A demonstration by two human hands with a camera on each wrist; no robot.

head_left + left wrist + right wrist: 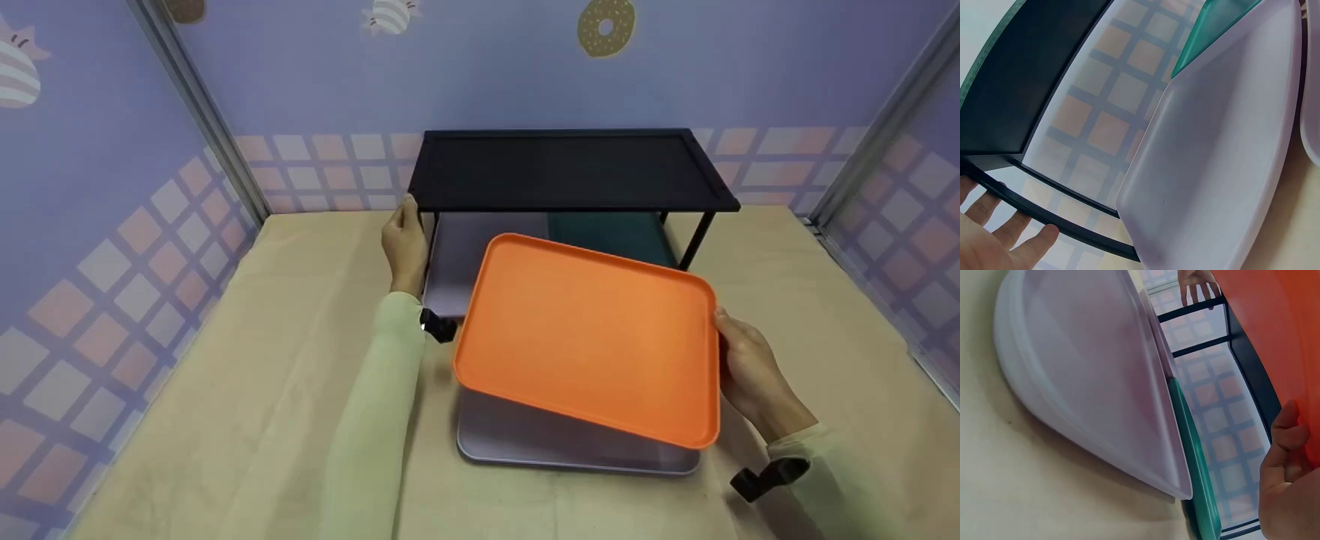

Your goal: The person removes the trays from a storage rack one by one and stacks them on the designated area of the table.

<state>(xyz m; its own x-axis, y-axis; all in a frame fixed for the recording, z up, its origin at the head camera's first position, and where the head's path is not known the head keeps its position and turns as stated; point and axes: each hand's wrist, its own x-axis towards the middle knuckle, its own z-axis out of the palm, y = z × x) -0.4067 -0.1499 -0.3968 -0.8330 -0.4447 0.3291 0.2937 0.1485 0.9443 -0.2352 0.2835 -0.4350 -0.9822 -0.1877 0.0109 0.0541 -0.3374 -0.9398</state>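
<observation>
My right hand [754,371] grips the right edge of an orange tray [592,337], its fingers curled at the underside in the right wrist view. The tray is tilted and overlaps a light purple tray [570,439] on the table in the head view. My left hand [405,251] holds a black rack [570,172] at its front left corner. In the left wrist view, its fingers [1010,228] lie along the rack's leg. Under the rack sit another light purple tray [1213,135] and a dark green tray [611,236], partly hidden by the orange one.
A beige cloth covers the table [300,360]. Patterned walls [495,67] close off the back and both sides, with metal posts [217,135] at the corners. The rack's front right leg [696,240] stands just behind the orange tray in the head view.
</observation>
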